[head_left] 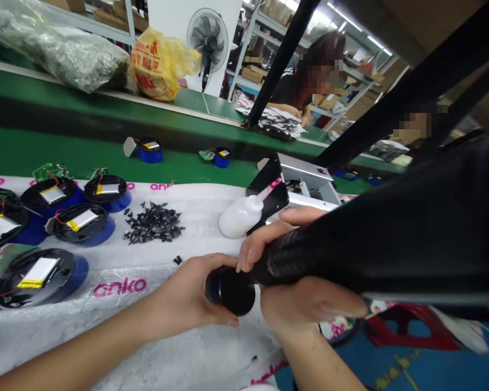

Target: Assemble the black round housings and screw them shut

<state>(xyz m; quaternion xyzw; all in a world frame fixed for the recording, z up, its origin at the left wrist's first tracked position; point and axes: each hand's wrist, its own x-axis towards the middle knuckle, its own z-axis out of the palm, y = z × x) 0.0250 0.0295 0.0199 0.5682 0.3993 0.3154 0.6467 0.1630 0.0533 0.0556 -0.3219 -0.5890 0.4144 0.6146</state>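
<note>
While steel shelving (252, 43) and a pedestal fan (207, 41) stood beyond the green conveyor (85, 155), a printed white sheet (118, 331) covered its near side; above it, the left hand (183, 296) clamped its fingers on a dark end cap (230, 290), the right hand (297, 301) on a black tube (350, 250).

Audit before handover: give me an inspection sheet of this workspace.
Surface: white sheet printed with pink "anko", laid on a green conveyor bench.
Job's things: black tube with a dark round end.
Clutter: pile of small black plastic pieces, white squeeze bottle, silver metal unit, round black trays holding pouch batteries.
Grips: left hand cups the dark round end; right hand wraps the black tube.
Cables: thin red wires at the trays.
Surroundings: co-worker handling papers across the belt; fan, shelving, bags.
</note>
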